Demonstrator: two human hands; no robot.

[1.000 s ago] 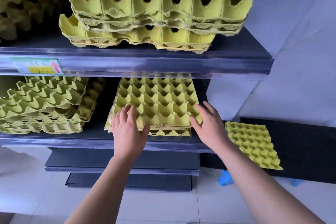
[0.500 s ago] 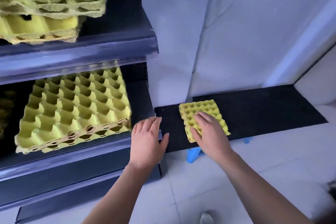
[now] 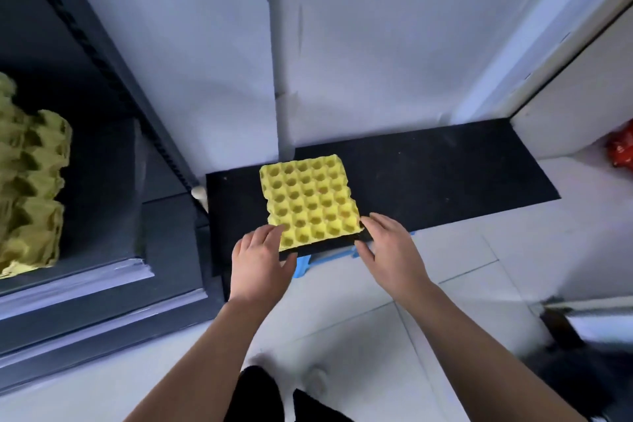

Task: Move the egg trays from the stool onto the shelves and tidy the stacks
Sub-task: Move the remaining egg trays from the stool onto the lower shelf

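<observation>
Squarely between the hands lay the egg tray (image 3: 310, 200); left hand (image 3: 260, 260) and right hand (image 3: 390, 250) touched its near corners, fingers loose.

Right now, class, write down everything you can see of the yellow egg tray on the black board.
The tray looks like bright yellow moulded pulp, roughly square, with wavy edges and a grid of round cups facing up, all without eggs. It lies flat on the board, close to its near edge and slightly skewed to it. The left hand touches its near left corner, the right hand its near right corner.
</observation>
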